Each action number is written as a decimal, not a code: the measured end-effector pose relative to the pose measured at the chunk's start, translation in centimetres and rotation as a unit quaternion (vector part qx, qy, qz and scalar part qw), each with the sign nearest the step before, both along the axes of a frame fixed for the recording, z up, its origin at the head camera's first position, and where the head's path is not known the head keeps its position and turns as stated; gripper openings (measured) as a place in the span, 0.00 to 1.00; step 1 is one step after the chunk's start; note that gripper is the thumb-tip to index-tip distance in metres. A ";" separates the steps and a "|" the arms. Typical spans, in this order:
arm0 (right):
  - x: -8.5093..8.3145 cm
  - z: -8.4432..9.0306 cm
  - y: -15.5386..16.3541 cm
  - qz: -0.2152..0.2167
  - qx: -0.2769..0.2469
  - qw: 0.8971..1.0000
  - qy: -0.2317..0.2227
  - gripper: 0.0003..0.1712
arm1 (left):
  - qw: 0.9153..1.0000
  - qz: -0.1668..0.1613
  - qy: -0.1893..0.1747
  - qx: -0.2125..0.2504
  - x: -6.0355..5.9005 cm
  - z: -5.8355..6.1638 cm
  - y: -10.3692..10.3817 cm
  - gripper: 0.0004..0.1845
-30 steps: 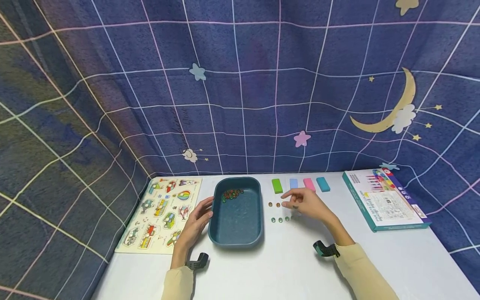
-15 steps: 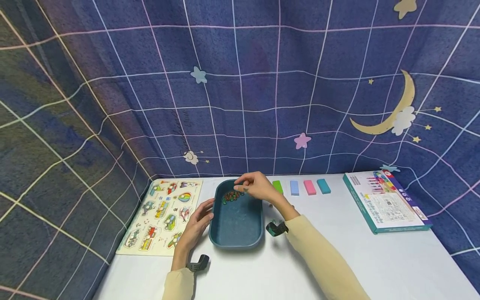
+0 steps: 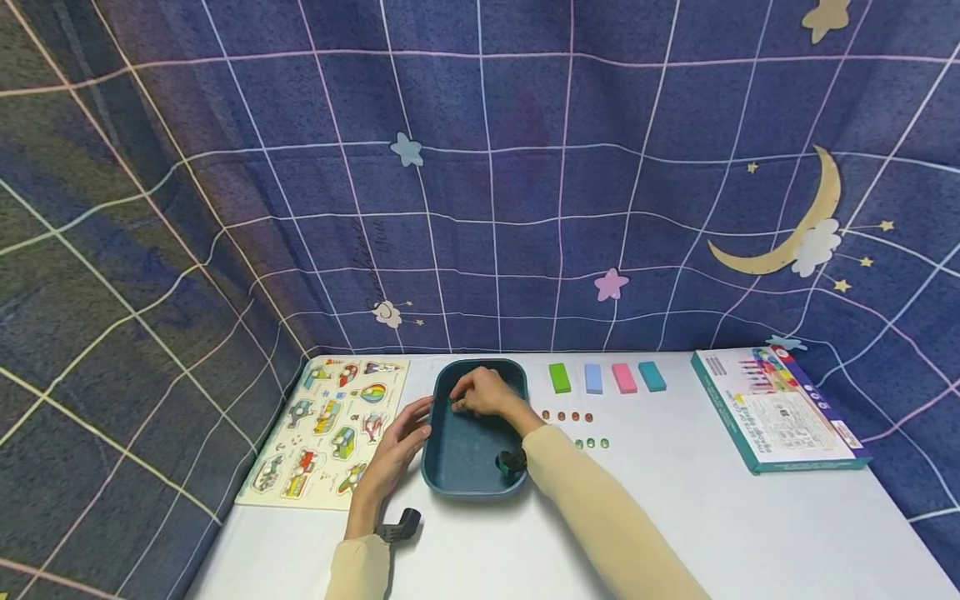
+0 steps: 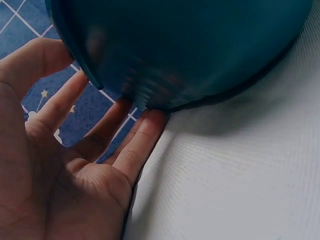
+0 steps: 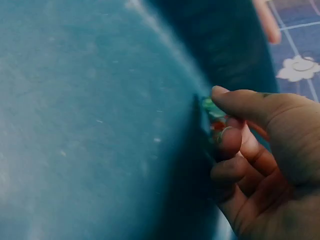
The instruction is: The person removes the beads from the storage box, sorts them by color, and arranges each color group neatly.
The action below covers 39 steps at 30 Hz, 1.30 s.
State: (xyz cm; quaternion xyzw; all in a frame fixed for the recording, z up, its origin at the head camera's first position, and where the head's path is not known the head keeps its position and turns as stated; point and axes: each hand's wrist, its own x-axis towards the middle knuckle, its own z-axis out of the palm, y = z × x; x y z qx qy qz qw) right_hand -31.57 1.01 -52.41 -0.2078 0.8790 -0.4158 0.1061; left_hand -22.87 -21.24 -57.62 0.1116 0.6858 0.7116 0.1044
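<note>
A dark teal plastic tub (image 3: 457, 471) stands mid-table. My left hand (image 3: 399, 446) rests against its left side; in the left wrist view, fairly straight fingers (image 4: 142, 137) touch the outer wall. My right hand (image 3: 483, 393) reaches inside, toward the tub's far left. In the right wrist view, its curled fingers and thumb close around small green (image 5: 212, 106) and orange (image 5: 218, 124) glass beads; the hand hides most of the pile. On the table right of the tub lie a row of several orange-brown beads (image 3: 576, 416) and some green beads (image 3: 591, 443), partly behind the right sleeve.
Behind the bead rows stand a green block (image 3: 559, 378), a light blue block (image 3: 593, 379), a pink block (image 3: 624, 378) and a teal block (image 3: 652, 377). A picture puzzle board (image 3: 322, 429) lies left of the tub. Far right is a flat printed box (image 3: 776, 408).
My right hand has moved left from the bead rows into the tub, down to the bead pile. The orange-brown row shows more beads than a second ago. My left hand stays by the tub.
</note>
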 end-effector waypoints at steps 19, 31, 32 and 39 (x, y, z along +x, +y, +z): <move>0.0 2.8 2.3 0.002 -0.056 0.998 -0.016 0.13 | 1.000 0.006 -0.009 0.003 -0.1 -0.1 -0.1 0.31; 5.0 2.9 17.6 -0.081 -0.066 0.994 0.018 0.12 | 1.000 0.014 -0.012 -0.004 -0.2 -0.2 0.1 0.31; 5.6 2.4 18.9 -0.091 -0.059 0.994 0.020 0.12 | 1.000 0.013 -0.012 -0.003 -0.2 -0.2 0.2 0.31; 9.5 -0.9 25.3 -0.125 -0.009 0.992 0.030 0.08 | 1.000 0.011 -0.001 -0.004 -0.2 -0.1 0.2 0.31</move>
